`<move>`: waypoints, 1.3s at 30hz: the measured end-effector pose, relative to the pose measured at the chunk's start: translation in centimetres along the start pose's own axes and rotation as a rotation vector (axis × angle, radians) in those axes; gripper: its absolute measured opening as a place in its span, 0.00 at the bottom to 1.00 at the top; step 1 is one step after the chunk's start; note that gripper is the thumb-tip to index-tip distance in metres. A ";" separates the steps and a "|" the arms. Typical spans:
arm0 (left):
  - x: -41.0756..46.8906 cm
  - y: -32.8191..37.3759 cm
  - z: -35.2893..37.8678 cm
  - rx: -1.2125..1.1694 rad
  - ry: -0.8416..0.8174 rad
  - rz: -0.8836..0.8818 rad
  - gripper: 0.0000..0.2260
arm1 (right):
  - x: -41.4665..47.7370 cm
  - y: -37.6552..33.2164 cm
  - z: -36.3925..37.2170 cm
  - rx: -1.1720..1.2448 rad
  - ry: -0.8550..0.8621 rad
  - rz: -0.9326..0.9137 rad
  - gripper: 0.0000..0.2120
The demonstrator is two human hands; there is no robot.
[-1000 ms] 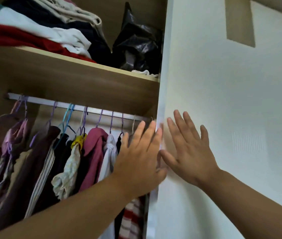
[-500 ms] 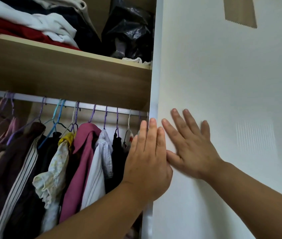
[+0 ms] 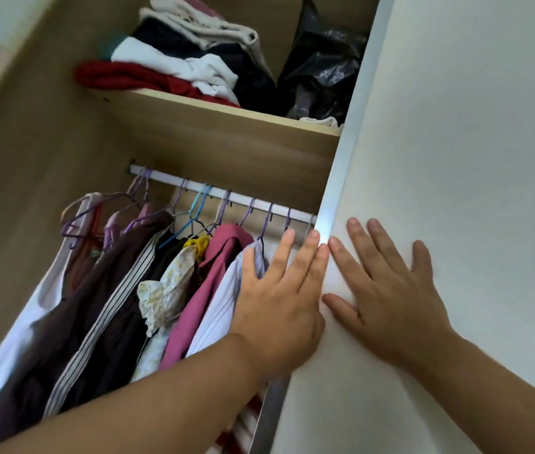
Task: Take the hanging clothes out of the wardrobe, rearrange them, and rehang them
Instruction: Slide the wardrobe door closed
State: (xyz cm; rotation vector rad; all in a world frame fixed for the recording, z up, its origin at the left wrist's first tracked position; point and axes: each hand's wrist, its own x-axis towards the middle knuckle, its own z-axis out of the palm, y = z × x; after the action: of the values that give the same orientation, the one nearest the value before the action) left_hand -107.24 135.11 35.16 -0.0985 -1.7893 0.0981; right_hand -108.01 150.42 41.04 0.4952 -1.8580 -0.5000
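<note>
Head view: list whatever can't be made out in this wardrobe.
All in the head view:
1. Rail, right end: hidden behind the white door.
2. Garments right of the striped white shirt: covered by the left hand.
3. Hanging clothes, hems: cut off by the bottom edge.
4. Black bag: opaque, its right side behind the door.

No legible text, label, brand or number is being shown. Nothing readable is being displayed on the hanging clothes [image 3: 213, 283], the folded clothes [image 3: 174, 70], the shelf [image 3: 226, 132], the black bag [image 3: 321, 67] or the white door [image 3: 456, 158].
</note>
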 end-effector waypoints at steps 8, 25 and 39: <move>-1.2 -0.9 -0.3 0.171 -0.052 -0.080 0.28 | 0.9 -1.0 0.1 0.063 0.042 -0.022 0.34; -1.7 -3.6 0.0 0.104 0.017 -0.068 0.26 | 3.0 -4.1 0.9 0.125 0.150 -0.059 0.34; -1.4 -4.2 -0.1 0.125 0.014 0.001 0.27 | 3.0 -4.4 0.9 0.130 0.192 -0.041 0.33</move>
State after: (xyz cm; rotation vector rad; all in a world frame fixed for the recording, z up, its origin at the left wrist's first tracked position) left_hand -106.89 130.81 34.28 -0.0111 -1.7650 0.2092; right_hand -109.44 145.23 40.64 0.6469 -1.7051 -0.3478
